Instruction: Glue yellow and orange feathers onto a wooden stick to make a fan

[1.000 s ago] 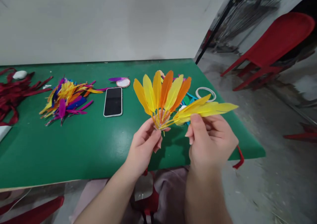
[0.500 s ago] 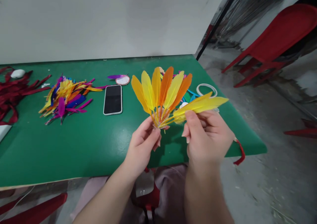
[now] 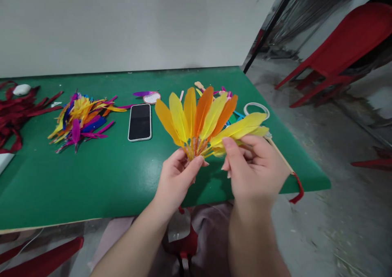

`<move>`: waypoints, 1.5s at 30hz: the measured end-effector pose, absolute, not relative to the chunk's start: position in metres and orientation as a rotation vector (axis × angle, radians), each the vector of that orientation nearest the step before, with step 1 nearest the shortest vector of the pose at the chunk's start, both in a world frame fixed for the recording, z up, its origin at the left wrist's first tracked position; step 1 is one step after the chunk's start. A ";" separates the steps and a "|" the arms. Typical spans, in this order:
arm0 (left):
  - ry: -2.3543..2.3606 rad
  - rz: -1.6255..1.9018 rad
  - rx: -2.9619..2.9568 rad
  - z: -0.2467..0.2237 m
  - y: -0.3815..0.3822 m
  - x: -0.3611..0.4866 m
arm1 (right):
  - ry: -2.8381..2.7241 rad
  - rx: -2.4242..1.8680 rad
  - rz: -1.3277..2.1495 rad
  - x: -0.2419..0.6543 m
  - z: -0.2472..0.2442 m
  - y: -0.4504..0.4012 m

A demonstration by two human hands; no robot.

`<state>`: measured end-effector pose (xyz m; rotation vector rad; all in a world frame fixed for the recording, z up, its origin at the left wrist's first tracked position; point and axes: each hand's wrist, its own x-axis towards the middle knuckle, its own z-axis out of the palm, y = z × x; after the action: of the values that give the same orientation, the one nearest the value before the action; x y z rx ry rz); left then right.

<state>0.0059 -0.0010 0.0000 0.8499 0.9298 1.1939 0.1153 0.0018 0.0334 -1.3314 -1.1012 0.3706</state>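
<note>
The left hand point(image 3: 176, 177) hides the quill ends of the fanned feathers point(image 3: 202, 114); the right hand point(image 3: 254, 167) is slightly blurred. Dark red ribbons point(image 3: 14, 118) at nine o'clock and a red chair point(image 3: 343, 46) at two o'clock are cut off. Details on the ten-o'clock white disc point(image 3: 152, 98) are too small.

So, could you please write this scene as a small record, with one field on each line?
Left hand: pinches the base of the feather fan
Right hand: holds yellow feathers at the fan's right side
Fan colours: yellow and orange
Surface: green table
Left on table: dark red strips, then a mixed-colour feather pile
Middle: phone, screen dark
Beyond right hand: white ring
Right of table: red chair
</note>
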 end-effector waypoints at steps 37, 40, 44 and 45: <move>1.099 1.003 0.980 -0.002 -0.004 0.005 | -1.051 -1.269 0.384 0.145 0.030 0.008; 1.098 1.006 0.981 -0.003 -0.004 0.004 | -1.053 -1.274 0.386 0.144 0.030 0.008; 1.093 0.984 0.998 -0.003 -0.004 0.003 | -1.042 -1.288 0.395 0.144 0.030 0.009; 1.094 0.976 1.000 -0.003 -0.004 0.003 | -1.038 -1.288 0.402 0.144 0.029 0.009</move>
<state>0.0029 -0.0040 -0.0026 0.9995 1.0942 0.9760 0.1437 0.0087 0.0295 -1.2882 -1.0378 0.4017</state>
